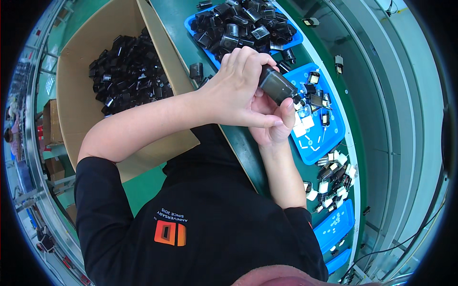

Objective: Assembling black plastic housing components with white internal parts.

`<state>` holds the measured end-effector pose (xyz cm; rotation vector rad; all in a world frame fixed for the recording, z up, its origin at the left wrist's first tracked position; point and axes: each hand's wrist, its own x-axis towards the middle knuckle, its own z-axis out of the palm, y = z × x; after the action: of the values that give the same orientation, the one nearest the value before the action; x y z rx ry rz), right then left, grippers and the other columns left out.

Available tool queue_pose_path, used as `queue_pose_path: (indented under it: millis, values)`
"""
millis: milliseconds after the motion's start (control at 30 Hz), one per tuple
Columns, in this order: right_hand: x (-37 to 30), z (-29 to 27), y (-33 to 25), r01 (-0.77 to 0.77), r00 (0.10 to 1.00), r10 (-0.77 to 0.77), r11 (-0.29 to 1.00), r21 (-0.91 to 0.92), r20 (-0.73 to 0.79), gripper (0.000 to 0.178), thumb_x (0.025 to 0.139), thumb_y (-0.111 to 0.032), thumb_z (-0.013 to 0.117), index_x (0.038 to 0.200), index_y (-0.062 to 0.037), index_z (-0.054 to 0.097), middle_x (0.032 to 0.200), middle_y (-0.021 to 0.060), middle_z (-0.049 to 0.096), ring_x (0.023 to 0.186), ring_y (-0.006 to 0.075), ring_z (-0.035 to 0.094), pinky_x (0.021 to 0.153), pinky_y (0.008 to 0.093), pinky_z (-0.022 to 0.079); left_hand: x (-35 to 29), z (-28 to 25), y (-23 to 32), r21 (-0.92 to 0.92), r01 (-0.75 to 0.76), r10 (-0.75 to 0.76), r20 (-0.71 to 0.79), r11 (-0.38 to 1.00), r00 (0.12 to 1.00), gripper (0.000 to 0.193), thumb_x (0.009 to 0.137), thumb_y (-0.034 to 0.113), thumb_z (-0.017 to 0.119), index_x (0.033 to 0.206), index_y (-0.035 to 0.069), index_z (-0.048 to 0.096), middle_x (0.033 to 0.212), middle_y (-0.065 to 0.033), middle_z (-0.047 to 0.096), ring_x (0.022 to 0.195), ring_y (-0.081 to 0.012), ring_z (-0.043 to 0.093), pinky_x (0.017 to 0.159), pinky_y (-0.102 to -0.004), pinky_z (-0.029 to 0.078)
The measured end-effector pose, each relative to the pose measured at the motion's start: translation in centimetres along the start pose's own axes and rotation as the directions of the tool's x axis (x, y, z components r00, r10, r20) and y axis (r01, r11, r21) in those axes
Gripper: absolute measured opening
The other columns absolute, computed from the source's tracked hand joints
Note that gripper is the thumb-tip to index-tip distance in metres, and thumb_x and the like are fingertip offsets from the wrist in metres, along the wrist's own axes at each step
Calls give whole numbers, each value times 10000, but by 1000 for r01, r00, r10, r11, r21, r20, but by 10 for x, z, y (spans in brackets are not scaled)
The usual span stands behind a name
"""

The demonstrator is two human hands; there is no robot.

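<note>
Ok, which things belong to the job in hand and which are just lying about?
Likely in use:
smoky translucent plastic container, in left hand and right hand
blue rectangular plastic tray of small parts

Probably lying about:
small brown cardboard box, left
dark pale-patched plastic part, upper right

A box (114, 19) of containers (126, 71) stands left of a desk (241, 148). Along the desk, from the top of the view to lower right, lie a heaped tray (294, 43), a second tray (334, 126) of loose parts (316, 102), a pile (334, 183), a third tray (324, 240) and a fourth tray (338, 262). Left hand (234, 78) and right hand (272, 126) hold one container (275, 86) by the second tray's left edge.
</note>
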<state>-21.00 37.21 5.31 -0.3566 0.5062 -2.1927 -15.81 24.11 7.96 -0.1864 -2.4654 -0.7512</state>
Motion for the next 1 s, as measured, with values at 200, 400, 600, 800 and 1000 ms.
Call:
queue_pose_path:
  millis: [200,400,600,800,1000]
  values:
    - [0,-4,-3,-3,1000,4,998,-70,7,767,769,-346,755,1377,-53,391,1318,121,470,1199,235,498,1050,372,408,1,-3,1,21,7,-7,-7,1000,1000,921,602,491,819,1274,67,353,1126,-131,486,1043,-312,435,927,-433,313]
    - [3,-7,3,45,998,-45,999,5,-54,715,777,-372,764,1335,-62,441,1238,94,542,1137,222,559,1018,365,449,9,11,-5,-6,-82,82,-9,997,997,876,589,527,802,1217,41,433,1083,-184,447,1037,-353,443,891,-433,335]
    - [10,-6,-36,88,994,-98,983,-162,-54,517,783,-5,733,1252,-65,525,1091,50,581,1016,157,592,868,269,487,10,-20,4,46,52,-61,216,998,975,1192,604,461,828,1473,-34,180,1275,-201,414,1154,-361,421,1040,-461,286]
    - [-34,-142,-264,-375,736,-665,-245,-894,-126,472,725,-111,769,1169,-43,624,1089,148,653,957,223,661,809,343,542,-34,-113,-77,-87,208,-221,-182,974,958,294,881,51,596,1168,-13,583,922,-24,544,841,-95,492,809,-235,415]
    - [-61,-247,-342,-586,810,-456,-642,-494,-369,546,752,-140,633,1281,-29,563,1222,212,622,1158,323,595,997,386,460,-163,-158,-171,295,668,-673,-101,683,732,237,883,105,597,1079,-28,616,967,-118,635,890,-210,613,814,-320,490]
